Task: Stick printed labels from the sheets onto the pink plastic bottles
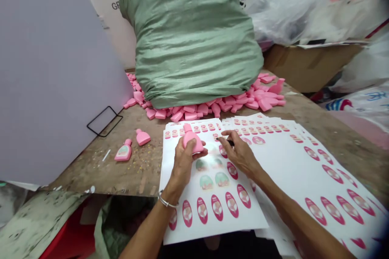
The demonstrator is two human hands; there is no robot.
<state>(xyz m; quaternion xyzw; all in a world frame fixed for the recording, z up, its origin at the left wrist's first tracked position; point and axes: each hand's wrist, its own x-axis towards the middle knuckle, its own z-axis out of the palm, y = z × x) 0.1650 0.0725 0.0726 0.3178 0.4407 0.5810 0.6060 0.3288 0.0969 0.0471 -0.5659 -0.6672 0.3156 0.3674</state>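
Observation:
A small pink bottle [193,141] is held in my left hand [183,160], its neck pointing away from me and its broad side facing up. My right hand [238,151] is closed around a small dark tool [231,143], mostly hidden by the fingers, its kind unclear. Both hands are above a white sticker sheet [219,226] printed with pink oval labels and green-and-cream rounded ones. To the left on the table lie a pink bottle with a label [123,151] and a plain pink bottle [142,137].
Behind the sheets, a large green sack [194,40] stands among a heap of pink bottles [264,97]. More sticker sheets [279,158] spread to the right. A black wire frame [105,121] lies near a pale panel [57,73] at left. A cardboard box [310,64] sits at back right.

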